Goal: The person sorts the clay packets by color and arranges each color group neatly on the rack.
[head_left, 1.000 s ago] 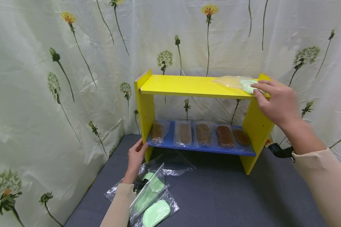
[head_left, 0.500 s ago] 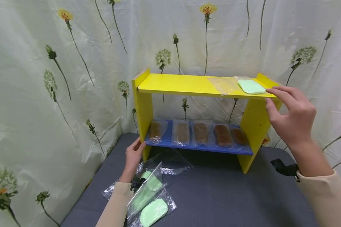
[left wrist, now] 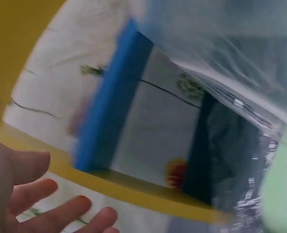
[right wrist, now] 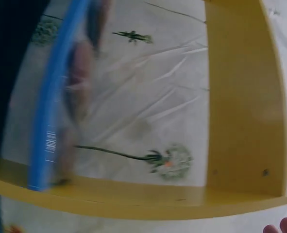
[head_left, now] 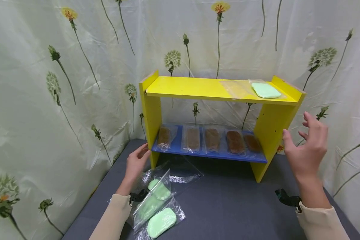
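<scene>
Green bars (head_left: 161, 222) are lying bagged near us. Beyond, we are holding both hands empty: left hand (head_left: 136, 163) loose-fingered beside the shelf (head_left: 192, 87), right hand (head_left: 309, 146), thumb wide, off its right. Another bar (head_left: 265, 90) is resting atop its right end.

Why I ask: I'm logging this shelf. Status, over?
Left hand at left edge of yellow shelf unit. Right hand off right side, holding nothing. Bagged green block on top board, right end; nothing atop it.

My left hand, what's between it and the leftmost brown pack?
The yellow left side panel stands between your left hand and the leftmost brown pack, as the head view shows.
</scene>
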Demonstrator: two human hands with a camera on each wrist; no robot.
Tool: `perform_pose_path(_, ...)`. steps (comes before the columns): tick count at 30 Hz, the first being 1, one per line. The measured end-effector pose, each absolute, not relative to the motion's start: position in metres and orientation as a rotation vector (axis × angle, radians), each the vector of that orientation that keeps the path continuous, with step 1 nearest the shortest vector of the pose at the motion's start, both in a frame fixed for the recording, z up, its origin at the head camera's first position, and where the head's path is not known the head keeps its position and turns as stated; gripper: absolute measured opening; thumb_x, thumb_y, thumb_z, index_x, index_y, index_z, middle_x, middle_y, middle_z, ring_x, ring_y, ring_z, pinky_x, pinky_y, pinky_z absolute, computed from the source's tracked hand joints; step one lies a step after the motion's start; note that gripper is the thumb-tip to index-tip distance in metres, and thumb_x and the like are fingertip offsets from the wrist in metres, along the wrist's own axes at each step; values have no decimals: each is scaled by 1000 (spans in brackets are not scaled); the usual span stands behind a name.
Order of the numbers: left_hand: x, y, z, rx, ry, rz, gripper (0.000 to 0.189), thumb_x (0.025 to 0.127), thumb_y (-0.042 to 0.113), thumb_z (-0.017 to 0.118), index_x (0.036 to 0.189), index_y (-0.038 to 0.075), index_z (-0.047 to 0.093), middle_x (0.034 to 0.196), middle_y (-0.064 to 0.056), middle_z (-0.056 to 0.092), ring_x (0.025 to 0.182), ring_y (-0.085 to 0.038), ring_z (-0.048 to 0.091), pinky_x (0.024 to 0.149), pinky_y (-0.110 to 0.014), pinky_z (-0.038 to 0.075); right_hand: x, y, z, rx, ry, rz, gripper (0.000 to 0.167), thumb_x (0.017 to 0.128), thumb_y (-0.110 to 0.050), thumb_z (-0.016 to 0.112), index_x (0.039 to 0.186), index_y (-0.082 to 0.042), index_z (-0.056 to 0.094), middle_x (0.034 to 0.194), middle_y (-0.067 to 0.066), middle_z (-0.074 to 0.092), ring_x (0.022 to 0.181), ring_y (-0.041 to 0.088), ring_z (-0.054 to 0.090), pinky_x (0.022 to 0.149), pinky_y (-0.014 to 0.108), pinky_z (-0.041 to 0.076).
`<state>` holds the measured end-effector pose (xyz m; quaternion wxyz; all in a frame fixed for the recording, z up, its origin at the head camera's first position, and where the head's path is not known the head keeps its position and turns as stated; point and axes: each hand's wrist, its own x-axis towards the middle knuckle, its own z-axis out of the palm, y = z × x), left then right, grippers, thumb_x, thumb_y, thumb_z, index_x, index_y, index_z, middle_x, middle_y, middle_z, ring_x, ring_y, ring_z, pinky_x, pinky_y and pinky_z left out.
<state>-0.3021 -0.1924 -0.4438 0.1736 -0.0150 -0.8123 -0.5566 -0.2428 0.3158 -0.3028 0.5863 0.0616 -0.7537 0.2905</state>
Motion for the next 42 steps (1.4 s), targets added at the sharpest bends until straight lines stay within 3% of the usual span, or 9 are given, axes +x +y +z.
perform_pose_path(6,-267,-195,-412,-172,-2364,-1476,40,100,34,65,137,18,65,123,-6,70,111,-26,66,90,-49,54,-256,320,-347,-16,-1888,843,79,84,-8,81,151,-30,46,137,11,54,118,21,55,90,9,43)
perform_pose_path(11,-231,-179,-395,-371,-2387,-1402,34,98,33,67,130,22,69,116,-1,72,99,-14,69,79,-38,57,-269,327,-380,-70,-2004,952,82,89,-20,79,154,-41,35,139,7,53,120,27,56,82,6,44)
perform_pose_path(17,-197,-161,-396,-666,-2499,-1371,26,98,34,67,124,31,71,111,14,71,93,-7,67,77,-31,57,-275,330,-409,-56,-2086,1010,65,91,-22,76,150,-27,48,133,9,59,111,31,60,71,0,38)
perform_pose_path(20,-188,-158,-409,-762,-2630,-1352,24,99,34,66,122,31,72,108,15,71,89,-6,67,74,-29,57,-277,331,-419,-57,-2093,998,57,91,-22,76,144,-18,54,125,11,64,103,24,61,69,-1,37)
perform_pose_path(24,-181,-158,-435,-815,-2774,-1174,25,97,30,69,121,23,74,102,11,72,80,-2,65,66,-25,54,-279,332,-430,-78,-2094,991,50,92,-21,75,138,-13,58,118,15,67,94,1,57,68,-1,37)
perform_pose_path(26,-177,-158,-447,-816,-2824,-1082,27,95,28,72,121,19,75,100,7,73,74,0,62,62,-25,52,-280,332,-434,-94,-2106,990,48,93,-21,74,137,-12,59,116,16,68,93,-1,57,67,0,37)
perform_pose_path(32,-165,-155,-471,-779,-2917,-893,31,88,25,79,118,18,76,100,4,73,65,3,54,57,-23,46,-282,333,-443,-125,-2133,985,45,94,-19,73,136,-12,60,114,15,70,101,33,65,67,1,37)
perform_pose_path(37,-157,-151,-477,-769,-2956,-685,43,79,31,85,120,23,75,103,7,71,82,-10,64,66,-32,53,-283,335,-448,-125,-2117,971,39,94,-19,73,131,-12,64,110,14,71,100,32,65,69,4,37)
perform_pose_path(42,-150,-147,-485,-756,-3023,-605,52,72,34,90,120,26,73,102,10,62,91,-12,58,65,-32,50,-283,336,-451,-118,-2114,965,34,95,-19,72,127,-10,65,109,16,71,99,34,64,68,7,37)
